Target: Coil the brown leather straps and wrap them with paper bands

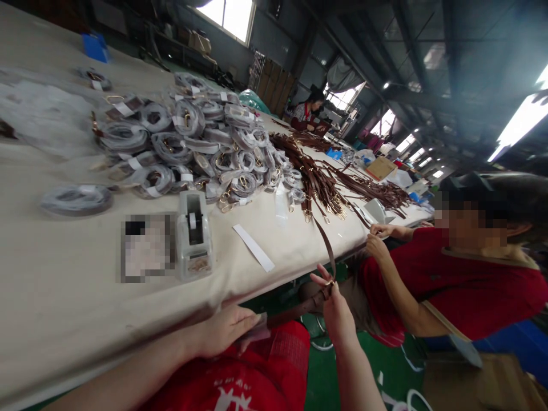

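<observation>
A brown leather strap (295, 311) stretches between my two hands at the table's front edge. My left hand (229, 331) is closed on its near end, where a piece of clear plastic wrap (260, 327) sticks out past the fingers. My right hand (336, 305) pinches the strap farther along, near a small metal fitting, with some fingers spread. From there the strap (327, 242) runs up onto the table toward a pile of loose brown straps (321, 177) with gold-coloured clasps. A white paper strip (253, 248) lies on the cloth nearby.
Wrapped, coiled straps (192, 131) form a heap on the white-covered table (85, 308). A tape dispenser (194, 234) stands near the front edge. At right a co-worker in red (454, 279) handles a strap; another person (310, 114) sits farther back. A cardboard box (479, 377) is on the floor.
</observation>
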A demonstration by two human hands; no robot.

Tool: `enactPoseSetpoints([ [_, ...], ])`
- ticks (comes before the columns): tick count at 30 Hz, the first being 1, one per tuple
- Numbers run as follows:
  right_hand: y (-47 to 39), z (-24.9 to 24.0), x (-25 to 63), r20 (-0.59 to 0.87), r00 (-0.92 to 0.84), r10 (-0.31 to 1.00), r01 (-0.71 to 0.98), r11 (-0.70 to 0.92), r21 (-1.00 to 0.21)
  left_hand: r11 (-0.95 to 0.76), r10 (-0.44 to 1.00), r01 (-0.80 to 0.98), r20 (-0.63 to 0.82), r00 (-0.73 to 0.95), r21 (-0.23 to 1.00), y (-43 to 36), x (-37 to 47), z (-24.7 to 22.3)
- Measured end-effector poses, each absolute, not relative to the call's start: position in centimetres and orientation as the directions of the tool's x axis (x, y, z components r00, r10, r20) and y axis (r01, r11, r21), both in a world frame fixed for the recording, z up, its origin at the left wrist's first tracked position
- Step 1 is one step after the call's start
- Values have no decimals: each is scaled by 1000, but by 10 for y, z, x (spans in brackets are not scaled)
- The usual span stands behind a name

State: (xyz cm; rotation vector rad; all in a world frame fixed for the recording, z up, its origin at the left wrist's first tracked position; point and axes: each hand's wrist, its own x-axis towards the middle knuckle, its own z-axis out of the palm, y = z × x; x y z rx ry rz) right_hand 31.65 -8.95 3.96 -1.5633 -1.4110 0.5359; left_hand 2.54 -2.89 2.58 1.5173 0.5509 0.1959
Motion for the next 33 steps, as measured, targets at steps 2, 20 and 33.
enactPoseSetpoints([
  [2, -91, 41, 309, 233, 261, 937, 512, 70, -856, 67, 433, 211, -219, 875, 975, -30, 28, 27],
  [20, -92, 47, 255, 324, -9, 946, 774, 212, -596, 219, 489, 127, -222, 844, 967, -30, 42, 20],
  [33, -96, 44, 270, 338, 11, 941, 815, 187, -548, 57, 506, 160, -166, 847, 986, -21, 35, 2],
])
